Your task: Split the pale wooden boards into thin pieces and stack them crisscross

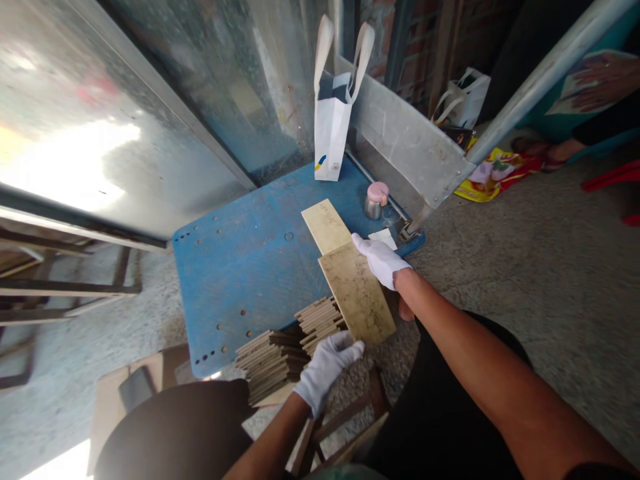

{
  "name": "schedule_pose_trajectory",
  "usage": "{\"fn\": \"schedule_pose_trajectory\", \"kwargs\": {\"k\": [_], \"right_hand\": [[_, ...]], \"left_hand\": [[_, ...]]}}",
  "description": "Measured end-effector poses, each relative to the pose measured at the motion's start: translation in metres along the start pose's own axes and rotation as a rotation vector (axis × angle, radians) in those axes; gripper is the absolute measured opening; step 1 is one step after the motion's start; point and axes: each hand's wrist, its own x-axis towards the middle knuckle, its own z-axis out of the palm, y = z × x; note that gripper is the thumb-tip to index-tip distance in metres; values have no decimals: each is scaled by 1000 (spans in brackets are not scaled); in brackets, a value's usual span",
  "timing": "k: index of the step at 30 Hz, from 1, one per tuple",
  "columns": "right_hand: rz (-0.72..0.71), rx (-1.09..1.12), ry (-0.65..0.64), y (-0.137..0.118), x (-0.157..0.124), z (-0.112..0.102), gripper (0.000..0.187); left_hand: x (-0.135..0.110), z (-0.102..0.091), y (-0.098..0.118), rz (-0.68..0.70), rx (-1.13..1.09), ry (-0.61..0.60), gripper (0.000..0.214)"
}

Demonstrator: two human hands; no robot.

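Blue-painted perforated bench (235,280) carries two stacks of thin tan tiles (273,363) at its near edge. Just beyond them, a mottled tan rectangular tile (357,300) lies tilted, overhanging that edge, with a matching pale tan tile (325,227) flat farther along the bench. A white-gloved right hand (381,261) rests open, fingers extended, on the tilted tile's upper end, not gripping it. A white-gloved left hand (327,367), loosely curled, sits against the stacks; whether it has hold of a tile, I cannot tell.

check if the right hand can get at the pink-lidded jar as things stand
Probably yes: the gloved right hand, resting on a beige tile, is close to the pink-lidded metal jar. Only a flat piece of white paper lies between them, so nothing tall seems to block the way.
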Motion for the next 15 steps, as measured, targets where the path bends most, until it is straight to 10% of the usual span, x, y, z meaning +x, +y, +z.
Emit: {"fn": "schedule_pose_trajectory", "kwargs": {"k": [8,15], "right_hand": [[-11,-2,-220,-12,-13,1,61],[-12,23,-247,-11,-13,1,53]], "left_hand": [[11,-45,140,167,422,174,75],[42,-19,167,-111,758,-48,42]]}}
